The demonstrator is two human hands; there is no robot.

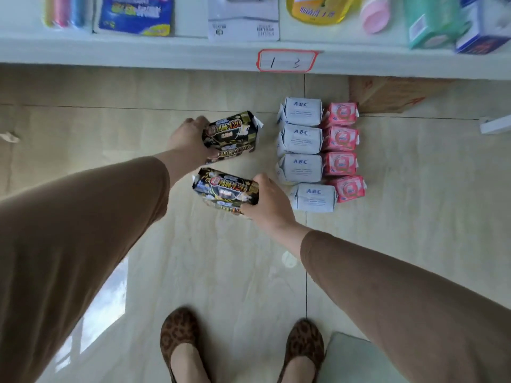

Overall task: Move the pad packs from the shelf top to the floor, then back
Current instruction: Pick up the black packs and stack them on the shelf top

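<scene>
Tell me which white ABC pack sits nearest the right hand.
The bottom ABC pack of the white column, closest to the right hand and the feet.

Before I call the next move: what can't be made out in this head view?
- Undersides of both black packs: whether they touch the floor, hidden by the packs.
- Left hand and right hand: fingertips hidden behind packs.
- Shelf goods: cut off by top edge.

We cannot tell whether either black pack (231, 136) rests on the floor; a second pack shows beneath each. Left hand (188, 139) fingers are hidden behind its pack. Shelf goods (135, 15) are cut off by the top edge. Small print on the white packs (302, 139) is illegible.
</scene>
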